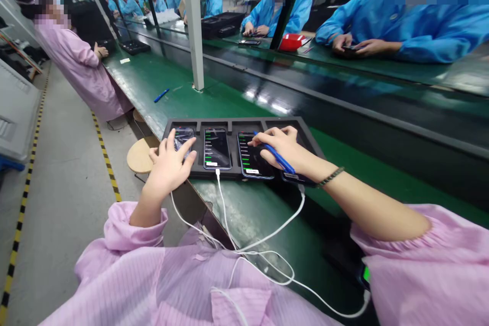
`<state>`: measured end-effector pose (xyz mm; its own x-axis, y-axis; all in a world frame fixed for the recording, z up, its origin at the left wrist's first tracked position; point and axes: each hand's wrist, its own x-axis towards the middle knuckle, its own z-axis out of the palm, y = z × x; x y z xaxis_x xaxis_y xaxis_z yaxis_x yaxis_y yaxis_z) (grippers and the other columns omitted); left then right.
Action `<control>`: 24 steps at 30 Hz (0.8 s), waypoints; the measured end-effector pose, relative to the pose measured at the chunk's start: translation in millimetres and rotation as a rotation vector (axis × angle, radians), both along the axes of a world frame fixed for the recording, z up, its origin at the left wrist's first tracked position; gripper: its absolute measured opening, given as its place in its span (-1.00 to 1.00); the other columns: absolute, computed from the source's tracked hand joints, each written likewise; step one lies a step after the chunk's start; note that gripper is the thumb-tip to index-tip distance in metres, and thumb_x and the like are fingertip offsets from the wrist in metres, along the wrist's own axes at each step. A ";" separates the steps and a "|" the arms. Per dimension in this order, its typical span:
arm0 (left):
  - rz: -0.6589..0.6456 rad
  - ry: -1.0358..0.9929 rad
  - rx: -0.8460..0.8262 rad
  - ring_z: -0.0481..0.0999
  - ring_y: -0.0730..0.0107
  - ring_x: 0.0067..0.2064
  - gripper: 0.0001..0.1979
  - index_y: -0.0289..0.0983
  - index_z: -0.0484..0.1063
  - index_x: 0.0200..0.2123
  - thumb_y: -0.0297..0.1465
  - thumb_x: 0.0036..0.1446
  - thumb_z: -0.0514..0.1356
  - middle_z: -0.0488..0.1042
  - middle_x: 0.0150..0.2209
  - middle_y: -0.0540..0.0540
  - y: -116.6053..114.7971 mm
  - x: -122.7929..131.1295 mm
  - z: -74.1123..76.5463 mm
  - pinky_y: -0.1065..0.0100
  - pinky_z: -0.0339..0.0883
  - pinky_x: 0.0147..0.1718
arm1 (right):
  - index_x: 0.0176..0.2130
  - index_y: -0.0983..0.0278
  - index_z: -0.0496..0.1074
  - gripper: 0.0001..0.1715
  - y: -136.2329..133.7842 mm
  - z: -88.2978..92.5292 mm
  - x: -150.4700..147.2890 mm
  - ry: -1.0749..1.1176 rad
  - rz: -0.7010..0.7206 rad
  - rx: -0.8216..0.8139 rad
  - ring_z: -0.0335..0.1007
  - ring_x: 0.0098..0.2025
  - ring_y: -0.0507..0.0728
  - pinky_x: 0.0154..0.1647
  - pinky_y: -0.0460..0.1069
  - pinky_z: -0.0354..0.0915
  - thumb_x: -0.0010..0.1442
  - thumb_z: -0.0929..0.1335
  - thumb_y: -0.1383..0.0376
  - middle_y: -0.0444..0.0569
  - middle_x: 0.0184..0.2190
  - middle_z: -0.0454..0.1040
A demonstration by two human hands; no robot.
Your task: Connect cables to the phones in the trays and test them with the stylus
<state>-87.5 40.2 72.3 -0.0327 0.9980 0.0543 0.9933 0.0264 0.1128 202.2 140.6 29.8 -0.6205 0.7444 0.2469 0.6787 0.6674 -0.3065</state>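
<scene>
A black foam tray (pixel 234 126) holds several smartphones in a row of slots. My left hand (pixel 170 165) lies with spread fingers over the leftmost smartphone (pixel 185 135), which seems to have clear film on its screen. To its right, a smartphone (pixel 217 150) shows lines of green and white text, with a white charging cable (pixel 218 175) at its lower end. My right hand (pixel 292 150) grips a blue pen (pixel 280 159), its index finger at the screen of the third smartphone (pixel 250 155). Beneath that hand, the rightmost smartphone (pixel 300 178) is mostly hidden.
White cables tangle near my lap. A blue pen (pixel 161 95) lies farther along the green bench (pixel 153 74), before a white post (pixel 194 25). A stool (pixel 141 155) stands at the left. Co-workers sit across the conveyor (pixel 324 97); another person (pixel 76 56) stands at left.
</scene>
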 end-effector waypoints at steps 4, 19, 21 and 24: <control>-0.052 0.029 -0.115 0.08 -0.33 0.36 -0.50 0.13 0.21 0.30 -0.04 0.36 -0.14 -0.11 0.45 -0.11 17.5 21.0 -10.0 -0.32 -0.03 0.21 | -0.18 0.15 0.40 -0.72 -11.0 -12.3 1.6 -0.001 0.002 0.015 0.33 -0.05 0.29 0.10 0.31 -0.08 0.13 0.20 0.28 0.04 -0.20 0.53; -0.085 0.042 -0.210 0.13 -0.53 0.29 -0.48 0.08 0.26 0.29 0.00 0.33 -0.08 -0.15 0.46 -0.15 -23.5 34.2 -14.1 -0.37 0.02 0.14 | -0.17 0.14 0.43 -0.70 -41.4 10.6 8.4 -0.056 0.035 0.021 0.33 -0.04 0.30 0.07 0.29 -0.02 0.13 0.21 0.30 0.07 -0.21 0.50; -0.079 0.030 -0.183 0.12 -0.51 0.30 -0.49 0.08 0.26 0.28 -0.01 0.33 -0.07 -0.15 0.46 -0.14 -24.5 33.6 -15.3 -0.35 0.04 0.14 | -0.16 0.14 0.42 -0.70 -34.2 9.6 7.2 -0.023 0.017 0.036 0.34 -0.03 0.30 0.07 0.29 -0.01 0.14 0.21 0.29 0.06 -0.17 0.51; -0.052 0.013 -0.120 0.11 -0.43 0.32 -0.51 0.12 0.23 0.29 -0.04 0.34 -0.07 -0.13 0.46 -0.13 -29.9 27.8 -15.8 -0.34 0.07 0.14 | -0.14 0.14 0.41 -0.70 -32.3 6.9 7.1 0.006 0.014 0.048 0.36 -0.04 0.29 0.08 0.29 0.01 0.16 0.19 0.30 0.03 -0.16 0.52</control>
